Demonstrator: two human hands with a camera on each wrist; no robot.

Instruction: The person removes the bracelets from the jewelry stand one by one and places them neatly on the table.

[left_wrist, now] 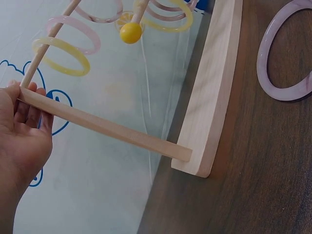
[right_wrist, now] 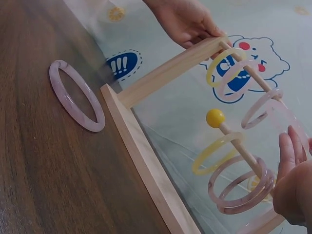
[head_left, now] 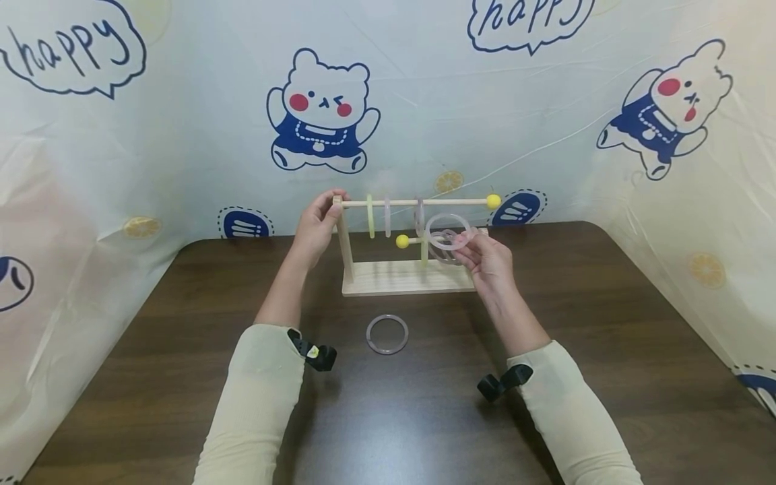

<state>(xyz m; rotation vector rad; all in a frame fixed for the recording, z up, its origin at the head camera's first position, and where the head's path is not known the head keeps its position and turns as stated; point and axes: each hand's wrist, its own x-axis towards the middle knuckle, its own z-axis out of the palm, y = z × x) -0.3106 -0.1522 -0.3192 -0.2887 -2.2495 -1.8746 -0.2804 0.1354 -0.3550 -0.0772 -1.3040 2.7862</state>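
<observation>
Now, your right hand (head_left: pixel 488 263) is pinching clear bangle (head_left: pixel 447 231) by rim, fingers clamped, just beside lower peg (head_left: pixel 418 240) of wooden rack (head_left: pixel 406 277). Left hand (head_left: pixel 316 225) is gripping rack's left post. Bangle likely rigid, light, slippery, brittle: keep gripping rim. Spare bangle (head_left: pixel 386 334) is lying on bench (head_left: pixel 606 323), near side.

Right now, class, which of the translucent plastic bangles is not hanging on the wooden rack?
The pale pink bangle lying flat on the dark wooden table, in front of the rack's base. The others hang on rods or are held.
</observation>
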